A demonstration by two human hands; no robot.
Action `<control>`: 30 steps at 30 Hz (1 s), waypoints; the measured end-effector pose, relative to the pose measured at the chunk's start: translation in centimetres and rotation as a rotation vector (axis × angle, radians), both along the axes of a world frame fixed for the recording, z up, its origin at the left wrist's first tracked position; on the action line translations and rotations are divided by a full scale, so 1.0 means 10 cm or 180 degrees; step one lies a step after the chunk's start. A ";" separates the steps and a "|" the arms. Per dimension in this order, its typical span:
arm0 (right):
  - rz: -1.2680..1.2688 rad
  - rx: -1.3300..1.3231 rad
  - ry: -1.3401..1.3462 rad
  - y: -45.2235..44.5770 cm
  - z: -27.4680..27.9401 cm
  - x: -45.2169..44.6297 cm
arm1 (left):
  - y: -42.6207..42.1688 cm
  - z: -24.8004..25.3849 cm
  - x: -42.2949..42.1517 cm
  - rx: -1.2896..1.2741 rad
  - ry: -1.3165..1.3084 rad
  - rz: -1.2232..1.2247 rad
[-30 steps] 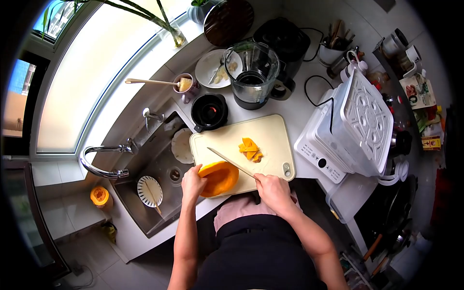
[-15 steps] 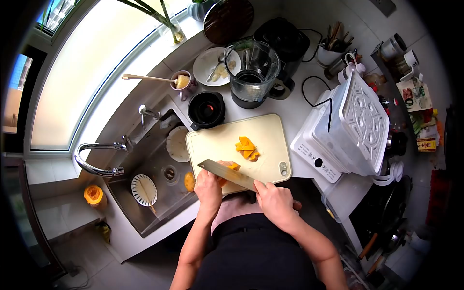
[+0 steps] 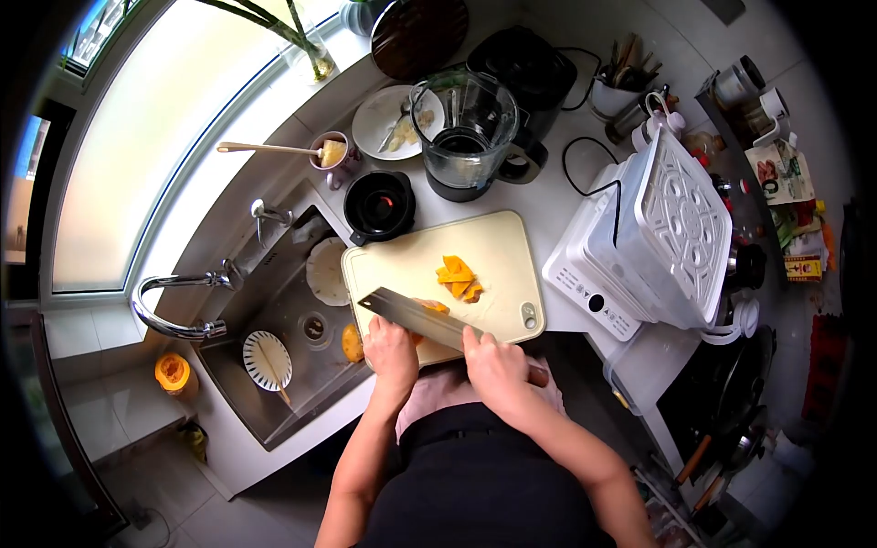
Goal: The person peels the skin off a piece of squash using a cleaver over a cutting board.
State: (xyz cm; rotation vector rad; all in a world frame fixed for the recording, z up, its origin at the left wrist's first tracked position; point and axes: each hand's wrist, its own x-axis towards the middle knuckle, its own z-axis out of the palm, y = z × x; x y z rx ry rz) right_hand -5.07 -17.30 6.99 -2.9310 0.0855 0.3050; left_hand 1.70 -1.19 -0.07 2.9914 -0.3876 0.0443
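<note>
My right hand was clenched around the cleaver handle; my left hand steadied the pumpkin piece at the cutting board's near edge; the blade had come across it, so I judged cutting was underway; pumpkin chunks lay beyond.

Knife: broad, flat metal blade, lying slantwise across the near part of the board, tip to the left, dark brown handle toward the near right. Pumpkin: orange flesh, mostly hidden beneath the blade; full shape and cut depth cannot be determined. Slices: several, bright orange, irregular, in a loose heap near the middle of the board. Board: cream, rounded corners, lying flat, hole at the near right corner. Lump: orange-brown, rounded, just beside the board's left edge.
</note>
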 end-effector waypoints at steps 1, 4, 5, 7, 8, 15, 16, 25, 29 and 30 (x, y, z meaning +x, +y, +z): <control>0.0027 0.0082 -0.0046 0.02 -0.05 0.07 | 0.00 0.00 0.02 0.0027 0.0030 -0.0086; 0.0079 0.0144 -0.0095 0.02 -0.07 0.16 | -0.01 -0.01 0.05 0.0070 0.0070 -0.0139; 0.0051 0.0204 0.0066 0.00 -0.04 0.15 | -0.01 -0.01 0.06 0.0085 0.0088 -0.0105; 0.0029 0.0262 0.0222 -0.06 0.03 0.12 | -0.04 0.06 0.09 0.0060 0.0077 -0.0061; -0.0043 0.0189 0.0247 -0.10 0.08 0.08 | -0.04 0.07 0.08 0.0042 0.0090 -0.0010; -0.0112 0.0457 0.0206 -0.02 -0.21 0.35 | -0.06 0.03 0.10 0.0353 0.0027 -0.0223; -0.0140 0.0533 0.0289 -0.05 -0.23 0.34 | -0.04 0.05 0.09 0.0260 -0.0077 -0.0154; -0.0464 0.1092 -0.0301 -0.46 -0.08 0.08 | 0.07 0.08 0.01 -0.0020 -0.0181 -0.0080; -0.0201 0.0981 -0.0194 -0.41 0.12 -0.01 | 0.16 0.05 -0.03 -0.0381 -0.0104 -0.0059; -0.0165 0.0949 -0.0207 -0.40 0.15 -0.08 | 0.18 0.04 -0.03 -0.0532 -0.0071 -0.0056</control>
